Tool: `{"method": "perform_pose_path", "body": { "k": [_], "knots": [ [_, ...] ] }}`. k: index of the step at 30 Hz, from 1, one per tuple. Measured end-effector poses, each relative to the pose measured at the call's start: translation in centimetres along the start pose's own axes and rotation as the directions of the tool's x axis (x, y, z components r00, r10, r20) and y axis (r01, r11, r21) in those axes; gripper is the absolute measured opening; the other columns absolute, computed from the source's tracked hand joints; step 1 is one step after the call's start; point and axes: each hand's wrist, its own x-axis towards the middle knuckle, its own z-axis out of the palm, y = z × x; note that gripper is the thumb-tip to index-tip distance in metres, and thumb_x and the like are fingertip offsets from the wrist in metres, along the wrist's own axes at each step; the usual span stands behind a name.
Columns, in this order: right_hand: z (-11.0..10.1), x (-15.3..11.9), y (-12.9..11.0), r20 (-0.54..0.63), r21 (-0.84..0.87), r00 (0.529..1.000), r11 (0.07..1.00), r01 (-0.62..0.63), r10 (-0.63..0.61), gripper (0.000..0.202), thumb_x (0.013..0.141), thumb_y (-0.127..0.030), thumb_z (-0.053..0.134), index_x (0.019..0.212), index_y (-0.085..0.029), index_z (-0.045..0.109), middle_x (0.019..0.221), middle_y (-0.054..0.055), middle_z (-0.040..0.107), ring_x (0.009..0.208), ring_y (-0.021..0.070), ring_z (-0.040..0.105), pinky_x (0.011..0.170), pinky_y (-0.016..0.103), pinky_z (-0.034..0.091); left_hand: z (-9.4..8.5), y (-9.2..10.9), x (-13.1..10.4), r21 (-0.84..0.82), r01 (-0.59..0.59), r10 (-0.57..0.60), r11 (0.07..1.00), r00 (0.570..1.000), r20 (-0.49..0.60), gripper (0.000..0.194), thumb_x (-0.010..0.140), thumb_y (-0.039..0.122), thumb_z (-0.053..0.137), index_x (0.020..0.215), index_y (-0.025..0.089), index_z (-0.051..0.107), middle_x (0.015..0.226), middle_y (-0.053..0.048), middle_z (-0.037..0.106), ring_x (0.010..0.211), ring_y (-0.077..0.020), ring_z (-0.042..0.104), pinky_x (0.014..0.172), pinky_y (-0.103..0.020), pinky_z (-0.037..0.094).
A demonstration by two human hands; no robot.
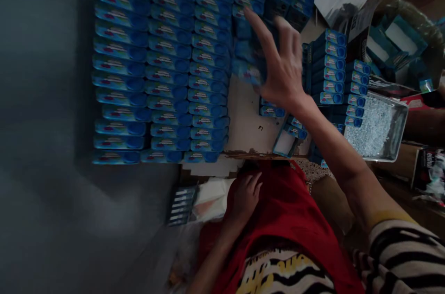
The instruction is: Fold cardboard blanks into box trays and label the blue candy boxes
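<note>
My right hand (283, 69) reaches over the table, its thumb and index finger spread around a short column of blurred blue boxes (248, 71). To its left, blue boxes (163, 73) lie packed in long columns. My left hand (247, 192) rests on the red cloth (278, 196) over my lap, fingers slightly apart, holding nothing. Shorter stacks of blue boxes (332, 73) stand right of my right wrist. Near the table's front edge lies an open blue pack with a white face (284, 142).
A metal tray (399, 134) of pale blue-white granules sits at the right. Behind it, a clear plastic bag (433, 29) holds blue packs. A grey wall (38, 99) borders the left. Below the table's front edge (257, 156) are white papers (212, 194).
</note>
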Motion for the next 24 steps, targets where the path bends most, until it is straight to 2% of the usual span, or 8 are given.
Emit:
{"method": "perform_pose_path", "body": {
  "k": [2,4,6,8,12,16,20,24],
  "knots": [
    [-1.7,-7.9,-1.4,-0.143,-0.232,0.978,0.965,0.118,-0.154,0.076,0.098,-0.056,0.064,0.163,-0.023,0.044,0.159,0.012,0.035,0.156,0.0390,0.036,0.130,0.061,0.028,-1.9,0.9,1.3,-0.195,0.104,-0.106,0.975,0.994,0.001,0.037,0.102,0.040,0.055,0.128,0.021,0.073,0.111,-0.011,0.078,0.100,-0.0271,0.073,0.093,-0.041,0.058],
    [-1.4,-16.0,-1.9,-0.165,-0.287,0.953,0.937,0.198,-0.252,0.072,0.094,-0.049,0.065,0.161,-0.030,0.047,0.153,0.011,0.039,0.145,0.0382,0.047,0.123,0.059,0.042,-4.1,2.4,2.6,-0.383,0.197,-0.208,0.902,0.978,0.015,0.042,0.103,0.050,0.054,0.127,0.020,0.073,0.113,-0.009,0.079,0.100,-0.0256,0.074,0.092,-0.039,0.060],
    [0.6,-22.7,-1.2,-0.162,-0.315,0.968,0.939,0.135,-0.194,0.074,0.089,-0.041,0.068,0.160,-0.035,0.048,0.151,0.012,0.041,0.137,0.0358,0.051,0.117,0.055,0.049,-5.8,4.3,3.5,-0.517,0.219,-0.238,0.827,0.971,0.030,0.048,0.104,0.055,0.051,0.130,0.020,0.072,0.127,-0.009,0.078,0.115,-0.0264,0.073,0.101,-0.040,0.059],
    [3.7,-27.1,0.7,-0.215,-0.371,0.966,0.927,0.058,-0.146,0.074,0.086,-0.034,0.069,0.158,-0.038,0.050,0.146,0.013,0.044,0.134,0.0343,0.051,0.113,0.054,0.051,-6.4,6.1,3.8,-0.570,0.175,-0.172,0.803,0.983,0.059,0.052,0.104,0.057,0.052,0.138,0.022,0.069,0.144,-0.008,0.071,0.134,-0.0269,0.065,0.116,-0.043,0.052],
    [8.6,-29.7,5.5,-0.328,-0.513,0.928,0.858,-0.017,-0.178,0.069,0.090,-0.027,0.066,0.156,-0.037,0.052,0.143,0.015,0.043,0.136,0.0335,0.047,0.112,0.054,0.048,-3.4,7.3,3.4,-0.490,0.011,0.059,0.872,0.990,0.127,0.060,0.104,0.053,0.054,0.158,0.028,0.051,0.169,-0.007,0.048,0.157,-0.0248,0.043,0.132,-0.046,0.033],
    [10.6,-30.1,8.6,-0.313,-0.606,0.921,0.795,-0.006,-0.232,0.065,0.094,-0.022,0.065,0.155,-0.044,0.053,0.146,0.013,0.043,0.141,0.0313,0.044,0.116,0.052,0.046,0.7,5.7,4.3,-0.385,-0.140,0.192,0.912,0.976,0.099,0.069,0.107,0.045,0.051,0.170,0.027,0.029,0.177,-0.010,0.030,0.165,-0.0250,0.028,0.135,-0.048,0.027],
    [11.7,-31.0,9.9,-0.360,-0.582,0.919,0.809,-0.086,-0.161,0.066,0.095,-0.022,0.062,0.158,-0.039,0.051,0.147,0.016,0.041,0.143,0.0351,0.042,0.115,0.057,0.045,2.0,4.5,6.3,-0.326,-0.233,0.279,0.916,0.955,0.104,0.061,0.108,0.044,0.049,0.166,0.026,0.039,0.171,-0.012,0.043,0.160,-0.0259,0.039,0.133,-0.049,0.032],
    [12.1,-30.7,10.6,-0.276,-0.534,0.954,0.844,-0.052,-0.116,0.064,0.095,-0.019,0.058,0.154,-0.043,0.057,0.147,0.014,0.046,0.143,0.0344,0.043,0.119,0.060,0.042,2.0,5.0,7.1,-0.302,-0.225,0.253,0.926,0.966,0.057,0.059,0.108,0.047,0.049,0.163,0.025,0.044,0.165,-0.013,0.051,0.155,-0.0274,0.047,0.130,-0.049,0.037]
  ]
}}
